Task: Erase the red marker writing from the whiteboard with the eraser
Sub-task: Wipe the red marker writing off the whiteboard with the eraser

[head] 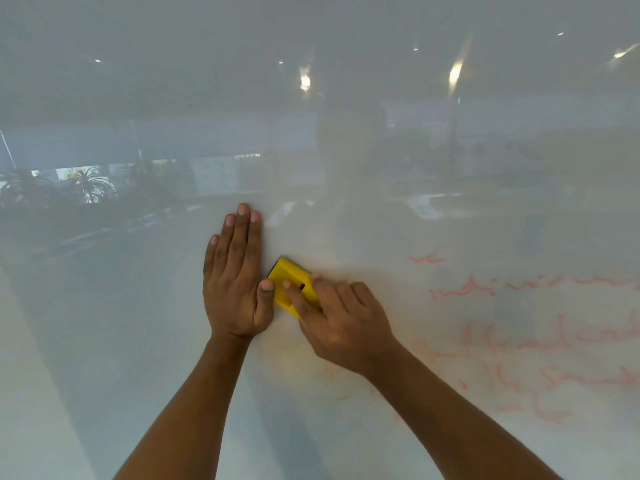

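A glossy whiteboard [138, 358] fills the whole view. Red marker writing [540, 344] runs in several faint, partly smeared lines over its right side, with pale pink smudges lower centre. My right hand [343, 323] presses a yellow eraser [289, 284] against the board just left of the writing, fingers on top of it. My left hand [235, 278] lies flat on the board with fingers together, its thumb tip touching the eraser's left edge.
The board's surface mirrors ceiling lights [455, 72], potted plants [90, 185] at the left and blurred room furniture. A pale strip [20, 393] runs down the far left edge of the view.
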The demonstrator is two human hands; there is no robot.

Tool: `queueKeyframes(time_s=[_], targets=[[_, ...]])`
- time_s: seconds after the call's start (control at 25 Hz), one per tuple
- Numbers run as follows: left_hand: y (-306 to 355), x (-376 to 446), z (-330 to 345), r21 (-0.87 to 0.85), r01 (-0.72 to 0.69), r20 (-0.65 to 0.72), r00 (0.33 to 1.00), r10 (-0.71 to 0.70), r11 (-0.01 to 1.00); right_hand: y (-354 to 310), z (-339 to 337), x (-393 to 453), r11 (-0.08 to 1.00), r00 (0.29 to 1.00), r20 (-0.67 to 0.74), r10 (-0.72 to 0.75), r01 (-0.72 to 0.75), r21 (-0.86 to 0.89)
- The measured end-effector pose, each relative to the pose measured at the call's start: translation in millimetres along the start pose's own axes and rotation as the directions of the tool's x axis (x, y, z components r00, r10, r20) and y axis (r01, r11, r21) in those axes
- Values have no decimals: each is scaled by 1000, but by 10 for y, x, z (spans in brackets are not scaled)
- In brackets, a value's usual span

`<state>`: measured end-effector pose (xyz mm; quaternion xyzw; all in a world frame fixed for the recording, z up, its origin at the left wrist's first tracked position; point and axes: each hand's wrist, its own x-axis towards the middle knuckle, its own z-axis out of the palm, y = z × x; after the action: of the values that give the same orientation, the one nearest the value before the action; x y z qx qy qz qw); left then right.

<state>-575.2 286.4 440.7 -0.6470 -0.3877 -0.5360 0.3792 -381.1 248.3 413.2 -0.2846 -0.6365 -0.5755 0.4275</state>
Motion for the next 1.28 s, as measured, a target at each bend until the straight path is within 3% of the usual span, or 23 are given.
queueKeyframes(time_s=[0.12, 0.16, 0.32, 0.4, 0.48, 0.56, 0.6, 0.68, 0.8, 0.84, 0.96, 1.0, 1.12, 1.16, 1.24, 1.28], targets=[[-26, -18, 14, -10, -3, -8, 1000, 3, 1000, 88, 43, 163, 948, 948, -39, 315, -317, -33], [-28, -22, 17, -15, -3, -10, 1000, 3, 1000, 59, 49, 174, 941, 941, -38, 337, -338, -19], [-18, -23, 12, -34, 2, -12, 1000, -3, 999, -57, -46, -126, 994, 997, 56, -48, 43, 96], [-21, -24, 7, -26, -4, -13, 1000, 4, 1000, 22, -85, -164, 992, 991, 66, -113, 109, 65], [-20, -36, 8, -16, -10, -3, 1000, 10, 1000, 153, -31, -27, 999, 999, 11, 49, -49, -13], [-13, -41, 11, 12, -3, -2, 1000, 3, 1000, 311, 38, 189, 958, 957, -67, 281, -284, -32], [-9, -40, 13, 26, 2, -2, 1000, -2, 1000, 332, 44, 233, 943, 941, -69, 331, -333, -19], [7, -43, 14, 33, 5, -1, 1000, -5, 999, 264, 31, 98, 972, 970, -53, 236, -235, 24], [13, -46, 11, 49, 6, -5, 1000, -5, 999, 242, -91, -244, 988, 987, 51, -154, 152, 39], [18, -48, 11, 55, 9, -10, 1000, -8, 998, 301, -97, -283, 984, 983, 54, -178, 177, 11], [31, -42, 18, 73, 13, -19, 1000, -12, 997, 363, -43, -206, 992, 992, -34, 119, -120, -28], [34, -38, 18, 79, 12, -22, 1000, -10, 997, 299, -37, -183, 987, 987, -44, 156, -157, -18], [33, -35, 14, 85, 6, -29, 1000, -3, 996, 247, -50, -207, 997, 997, 2, -82, 82, -5], [29, -30, 15, 86, 5, -31, 1000, -3, 996, 303, -45, -187, 999, 999, -3, -33, 33, -19], [27, -18, 19, 89, 5, -31, 1000, -2, 996, 325, -50, -134, 971, 970, -58, 238, -238, 0], [32, -15, 20, 92, 5, -35, 999, -2, 996, 254, -54, -147, 970, 968, -52, 245, -244, 19]])
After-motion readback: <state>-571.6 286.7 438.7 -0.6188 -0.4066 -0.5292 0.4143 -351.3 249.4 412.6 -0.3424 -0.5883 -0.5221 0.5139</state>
